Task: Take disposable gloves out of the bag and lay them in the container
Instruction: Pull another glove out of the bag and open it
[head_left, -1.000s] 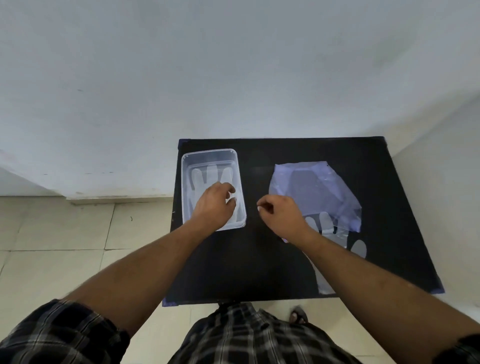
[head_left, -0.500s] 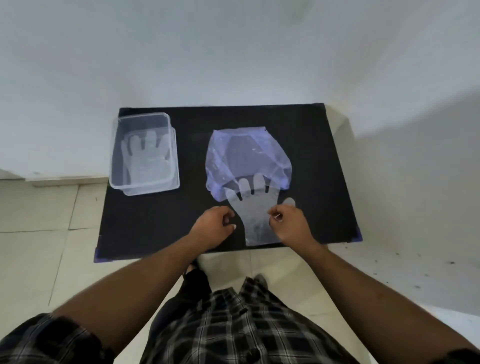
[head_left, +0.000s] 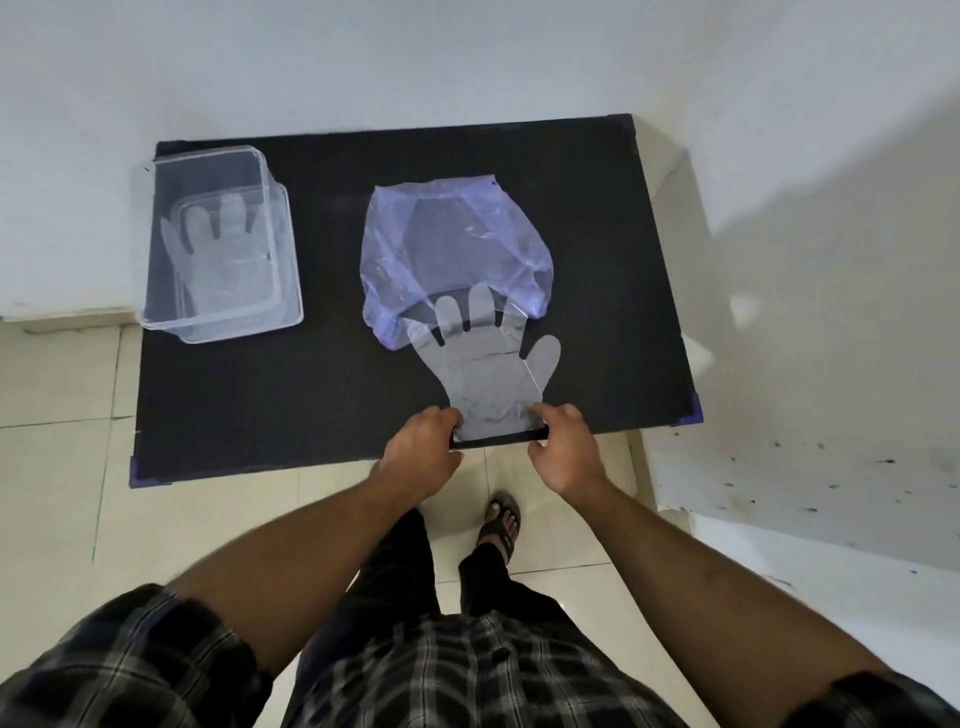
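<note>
A bluish see-through bag (head_left: 447, 244) lies in the middle of the black table (head_left: 332, 384). A clear disposable glove (head_left: 483, 369) sticks out of the bag's near mouth, fingertips still under the plastic, cuff at the table's front edge. My left hand (head_left: 423, 449) pinches the cuff's left corner and my right hand (head_left: 563, 447) pinches its right corner. The clear plastic container (head_left: 221, 241) stands at the table's far left with a glove (head_left: 223, 254) lying flat inside it.
A white wall runs behind the table and a pale wall or ledge (head_left: 831, 312) stands close on the right. Beige floor tiles (head_left: 57, 467) lie to the left and in front. My sandalled foot (head_left: 501, 522) is just below the table's front edge.
My left hand left the container and came across to the glove's cuff. Both hands have drawn the glove toward the front edge, so more of it lies outside the bag.
</note>
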